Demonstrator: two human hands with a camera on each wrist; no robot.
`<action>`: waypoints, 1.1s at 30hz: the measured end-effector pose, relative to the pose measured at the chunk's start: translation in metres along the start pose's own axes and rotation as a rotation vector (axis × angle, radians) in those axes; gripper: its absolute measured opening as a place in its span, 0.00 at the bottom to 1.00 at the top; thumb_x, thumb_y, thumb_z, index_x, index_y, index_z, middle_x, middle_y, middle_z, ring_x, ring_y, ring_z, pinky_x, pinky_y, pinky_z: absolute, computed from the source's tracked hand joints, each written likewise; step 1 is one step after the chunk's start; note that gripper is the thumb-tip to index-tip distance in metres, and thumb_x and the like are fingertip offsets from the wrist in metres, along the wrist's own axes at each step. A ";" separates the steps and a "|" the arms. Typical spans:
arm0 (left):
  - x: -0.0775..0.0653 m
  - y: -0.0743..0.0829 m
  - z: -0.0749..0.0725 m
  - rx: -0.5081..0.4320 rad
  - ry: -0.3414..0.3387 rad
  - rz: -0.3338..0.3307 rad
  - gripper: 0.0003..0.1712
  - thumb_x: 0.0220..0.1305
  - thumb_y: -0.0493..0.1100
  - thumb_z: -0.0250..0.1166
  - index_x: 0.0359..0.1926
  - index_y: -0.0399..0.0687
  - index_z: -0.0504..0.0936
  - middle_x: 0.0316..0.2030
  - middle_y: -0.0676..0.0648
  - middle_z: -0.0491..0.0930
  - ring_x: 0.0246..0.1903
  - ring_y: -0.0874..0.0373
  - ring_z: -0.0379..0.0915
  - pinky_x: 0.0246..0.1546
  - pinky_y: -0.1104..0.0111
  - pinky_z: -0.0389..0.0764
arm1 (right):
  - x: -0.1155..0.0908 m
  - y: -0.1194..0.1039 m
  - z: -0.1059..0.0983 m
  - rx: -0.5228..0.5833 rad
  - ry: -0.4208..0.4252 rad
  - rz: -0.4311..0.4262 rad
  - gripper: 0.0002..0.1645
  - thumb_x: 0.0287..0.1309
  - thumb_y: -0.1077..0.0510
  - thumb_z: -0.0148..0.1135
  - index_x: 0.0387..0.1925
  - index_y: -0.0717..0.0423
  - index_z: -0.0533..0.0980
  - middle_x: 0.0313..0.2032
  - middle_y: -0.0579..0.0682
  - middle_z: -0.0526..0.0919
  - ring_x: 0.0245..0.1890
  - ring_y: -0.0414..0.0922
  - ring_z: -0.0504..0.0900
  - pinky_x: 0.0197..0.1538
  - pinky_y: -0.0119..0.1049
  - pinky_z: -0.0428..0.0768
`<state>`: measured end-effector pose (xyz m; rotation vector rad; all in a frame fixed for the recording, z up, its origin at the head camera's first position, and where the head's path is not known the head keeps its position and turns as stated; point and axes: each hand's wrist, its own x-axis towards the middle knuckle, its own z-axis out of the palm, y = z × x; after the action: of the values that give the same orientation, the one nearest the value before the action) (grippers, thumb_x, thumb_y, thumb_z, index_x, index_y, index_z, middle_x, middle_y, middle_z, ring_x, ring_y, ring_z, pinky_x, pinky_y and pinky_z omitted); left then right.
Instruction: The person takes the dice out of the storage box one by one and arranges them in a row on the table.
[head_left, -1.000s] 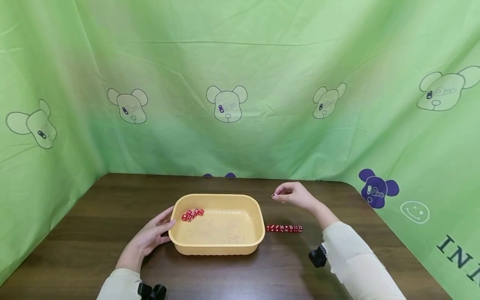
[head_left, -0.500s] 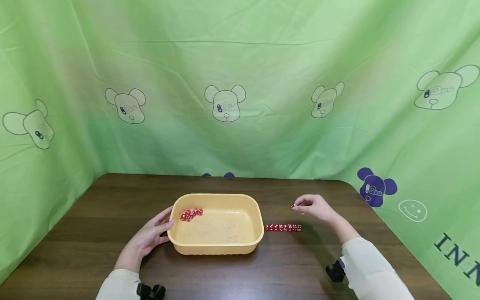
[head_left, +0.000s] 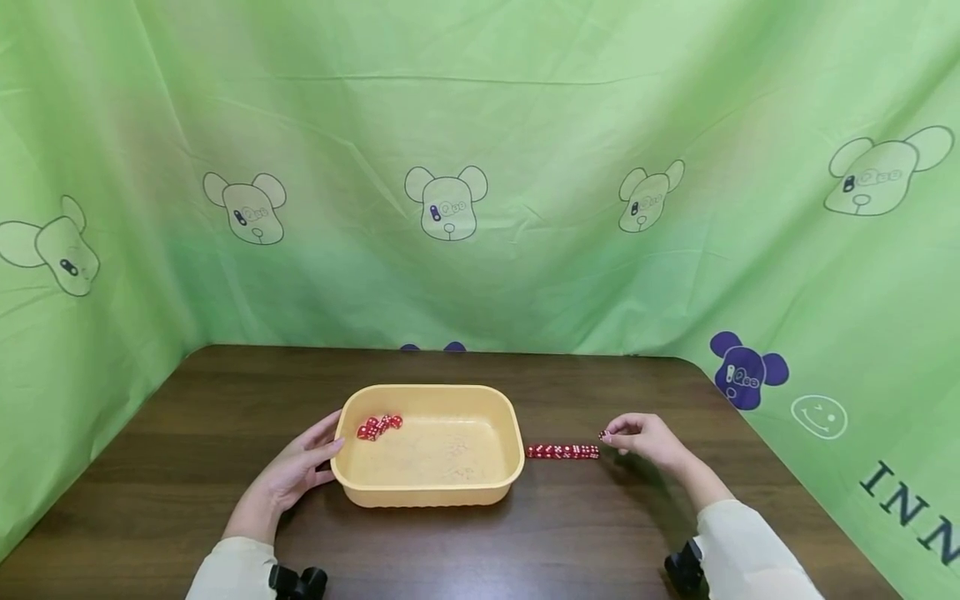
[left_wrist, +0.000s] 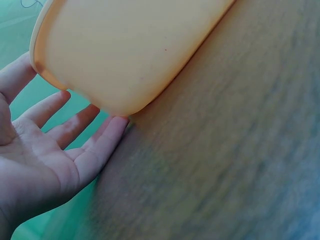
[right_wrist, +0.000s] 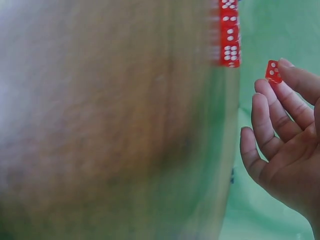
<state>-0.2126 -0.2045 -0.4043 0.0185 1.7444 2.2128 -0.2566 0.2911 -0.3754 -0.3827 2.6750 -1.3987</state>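
My left hand (head_left: 296,467) rests against the left end of a yellow plastic tub (head_left: 427,497), fingers spread along its outer wall and thumb at the rim. In the left wrist view, those fingers are fairly straight against the tub's end (left_wrist: 130,60). Between thumb and fingertip, my right hand (head_left: 645,439) pinches a red die (right_wrist: 273,72) with white dots, just beyond the right end of a row of red dice (head_left: 562,452). The held die is apart from the row's last die (right_wrist: 230,54) in the right wrist view.
Several loose red dice (head_left: 379,427) lie in the tub's left part. The row starts right at the tub's right side on the brown wooden table (head_left: 480,554). A green curtain (head_left: 540,275) with printed bear heads hangs behind and around the table.
My right hand has moved right and toward me, carrying the die from behind the row to its right end. My left hand stays at the tub.
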 end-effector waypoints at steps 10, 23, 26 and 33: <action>0.000 0.001 0.000 -0.008 -0.003 0.003 0.36 0.60 0.38 0.53 0.65 0.46 0.46 0.61 0.35 0.47 0.52 0.48 0.59 0.43 0.57 0.69 | -0.003 0.009 0.007 -0.016 0.015 0.058 0.11 0.44 0.65 0.62 0.27 0.73 0.73 0.20 0.50 0.77 0.18 0.45 0.74 0.22 0.33 0.72; -0.001 0.000 0.000 -0.004 -0.008 0.004 0.35 0.60 0.38 0.53 0.65 0.46 0.47 0.61 0.35 0.47 0.51 0.48 0.60 0.43 0.57 0.69 | -0.003 0.014 0.013 -0.054 0.018 0.072 0.10 0.43 0.66 0.63 0.25 0.71 0.73 0.18 0.48 0.73 0.18 0.39 0.70 0.22 0.30 0.70; -0.001 0.000 0.000 -0.005 -0.008 0.004 0.35 0.60 0.38 0.53 0.65 0.46 0.47 0.61 0.35 0.47 0.52 0.48 0.60 0.43 0.57 0.69 | -0.003 0.015 0.014 -0.067 0.027 0.074 0.09 0.42 0.65 0.63 0.24 0.70 0.73 0.18 0.48 0.73 0.18 0.39 0.69 0.22 0.30 0.69; -0.001 0.001 0.000 -0.003 -0.008 0.004 0.36 0.60 0.38 0.53 0.65 0.46 0.46 0.61 0.35 0.47 0.53 0.47 0.58 0.43 0.57 0.69 | -0.002 0.015 0.016 -0.076 0.037 0.082 0.09 0.41 0.66 0.64 0.24 0.69 0.73 0.17 0.47 0.72 0.18 0.38 0.69 0.22 0.29 0.69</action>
<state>-0.2118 -0.2049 -0.4034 0.0303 1.7380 2.2156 -0.2542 0.2867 -0.3971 -0.2519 2.7458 -1.2970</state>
